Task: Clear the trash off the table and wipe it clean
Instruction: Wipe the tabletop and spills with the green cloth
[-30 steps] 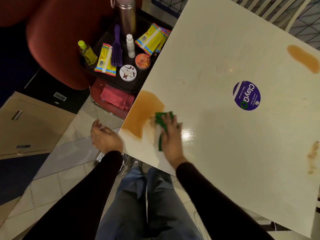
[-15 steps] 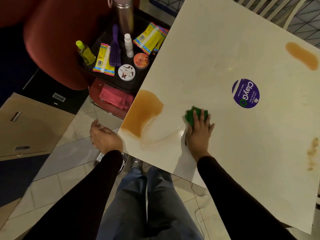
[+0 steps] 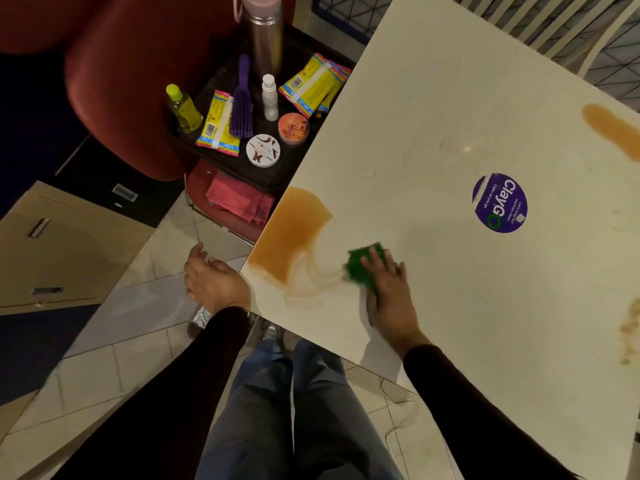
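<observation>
R hand [image 3: 388, 294] on bunched green cloth [image 3: 358, 268]

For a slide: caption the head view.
Right hand presses a green cloth by the orange spill on the table.

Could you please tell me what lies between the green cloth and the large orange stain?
Head view: only tabletop with faint curved wipe smears separates the green cloth from the orange stain.
</observation>
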Tool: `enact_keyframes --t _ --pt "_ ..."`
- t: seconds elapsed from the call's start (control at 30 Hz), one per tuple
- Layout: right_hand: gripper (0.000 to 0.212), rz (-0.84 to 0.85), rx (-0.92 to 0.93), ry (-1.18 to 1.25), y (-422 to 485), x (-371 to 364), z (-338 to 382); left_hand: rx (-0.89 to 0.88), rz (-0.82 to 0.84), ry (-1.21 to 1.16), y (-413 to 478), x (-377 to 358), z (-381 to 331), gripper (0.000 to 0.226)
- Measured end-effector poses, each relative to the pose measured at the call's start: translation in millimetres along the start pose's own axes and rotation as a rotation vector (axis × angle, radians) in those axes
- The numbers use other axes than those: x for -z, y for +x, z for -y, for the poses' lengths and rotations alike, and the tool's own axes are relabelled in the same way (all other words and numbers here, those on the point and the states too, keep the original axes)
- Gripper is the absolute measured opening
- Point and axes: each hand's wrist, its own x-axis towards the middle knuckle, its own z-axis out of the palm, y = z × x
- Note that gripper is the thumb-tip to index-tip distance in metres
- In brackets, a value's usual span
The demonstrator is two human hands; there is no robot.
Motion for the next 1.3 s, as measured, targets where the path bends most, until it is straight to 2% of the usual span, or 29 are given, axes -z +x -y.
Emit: enact_keyframes --t 0.1,0.17,0.27,0.37,0.47,0.53,0.63,0.73,0.8,0.87,0.97,1.1,1.13,1.2,1.3 --pt "0.048 -0.218 -0.374 0.26 60.7 10.6 13.8 -0.005 0.004 0.009 1.2 -0.7 0.6 0.039" --pt "0.046 -0.231 -0.41 0.302 103.1 8.8 32.1 -0.014 0.001 0.026 0.9 -0.9 2.0 0.039" --pt "0.048 -0.103 -0.209 0.129 126.3 -11.1 59.7 -0.02 0.0 0.035 0.7 -0.9 1.6 0.038" --pt "0.052 0.006 0.015 -0.067 91.6 -23.9 65.1 -0.008 -0.001 0.033 0.0 0.0 0.6 0.037" --pt "0.057 0.122 0.268 -0.209 37.1 -20.9 31.4 -0.012 0.006 0.031 -0.5 1.6 0.1 0.036" --pt "0.059 0.139 0.292 -0.225 19.8 -6.6 1.6 -0.014 0.008 0.033 -0.9 1.7 -0.8 0.036" --pt "0.059 0.064 0.039 -0.159 45.4 10.6 -12.4 -0.001 0.016 0.039 -0.7 2.5 -2.4 0.038" --pt "0.054 -0.094 -0.258 0.002 106.7 12.8 9.5 0.003 0.022 0.052 -0.4 2.6 -1.5 0.039" --pt "0.049 -0.123 -0.29 0.138 140.8 7.8 34.6 0.004 0.027 0.05 -0.5 2.4 -1.7 0.039" --pt "0.047 -0.061 -0.178 0.147 150.7 -4.1 57.6 0.005 0.026 0.05 -1.1 2.8 -2.3 0.038" --pt "0.052 0.058 0.069 0.035 120.6 -19.2 69.8 0.009 0.028 0.053 -1.2 3.5 -2.4 0.038" --pt "0.055 0.176 0.403 -0.201 56.9 -10.6 25.1 -0.008 0.024 0.039 -1.1 3.9 -3.3 0.04" --pt "0.057 0.171 0.429 -0.219 49.0 -2.5 9.1 -0.013 0.019 0.033 -1.0 4.4 -3.9 0.042" --pt "0.057 0.119 0.298 -0.176 51.5 13.4 -13.5 -0.018 0.015 0.029 -1.2 5.1 -4.8 0.043" --pt "0.05 -0.024 -0.082 -0.003 91.0 19.1 -8.1 -0.005 0.022 0.043 -1.3 5.8 -6.1 0.044"
